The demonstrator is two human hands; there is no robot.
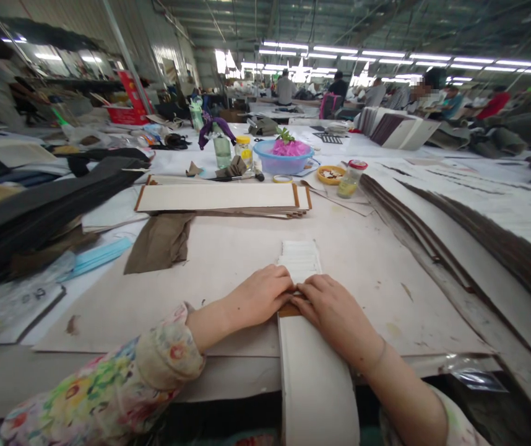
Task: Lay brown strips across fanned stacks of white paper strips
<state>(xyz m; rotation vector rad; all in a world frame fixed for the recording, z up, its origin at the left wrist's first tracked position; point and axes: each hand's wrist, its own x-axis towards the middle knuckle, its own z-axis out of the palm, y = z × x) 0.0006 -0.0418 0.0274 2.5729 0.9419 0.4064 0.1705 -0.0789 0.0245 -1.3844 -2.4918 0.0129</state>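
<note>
A long white strip (pixel 319 378) with a brown end band (pixel 291 311) runs from the work surface over the near table edge towards me. My left hand (pixel 265 291) and my right hand (pixel 335 313) meet at its far end, fingers bent and pressed together on the brown band. The fingertips of both hands nearly touch, and they hide the very edge they pinch. Just beyond them lies a ridged stack of small white pieces (pixel 300 257), its near end partly covered by my fingers.
Farther back lies a stack of white strips with brown ends (pixel 219 197), beside a folded brown cloth (pixel 158 243). A blue basin (pixel 284 161) and a red-lidded jar (pixel 353 178) stand behind. Long layered panels (pixel 474 248) fill the right side; dark fabric (pixel 52 198) lies left.
</note>
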